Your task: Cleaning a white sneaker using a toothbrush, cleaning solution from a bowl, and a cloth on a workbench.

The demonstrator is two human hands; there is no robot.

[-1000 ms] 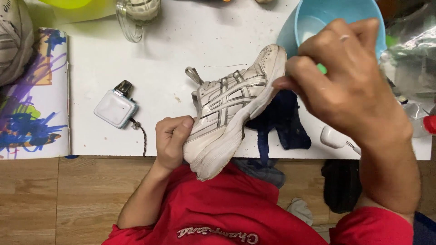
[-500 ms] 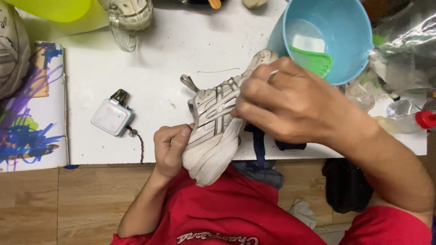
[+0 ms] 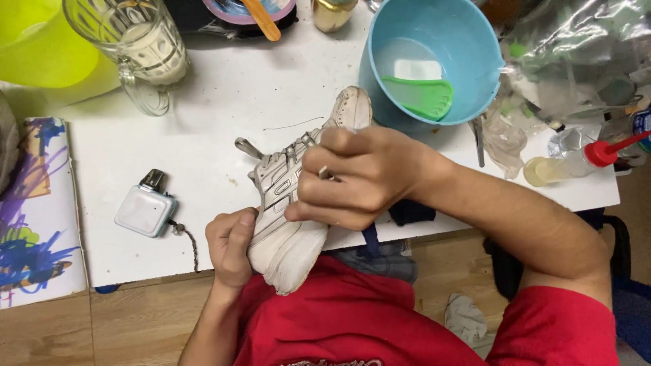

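White sneaker [image 3: 291, 203], heel off the table's [image 3: 224, 115] front edge, toe twd blue bowl [image 3: 475, 47]. Looks light, soft upper, stiff sole; best held at heel. Left hand [image 3: 230, 247] clasps heel; right hand [image 3: 352, 179] fingers closed over laces. Small white device [image 3: 144, 211] nr front-left.

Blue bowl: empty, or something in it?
Not empty: the blue bowl stands upright, holding shallow clear liquid, a green brush and a white block.
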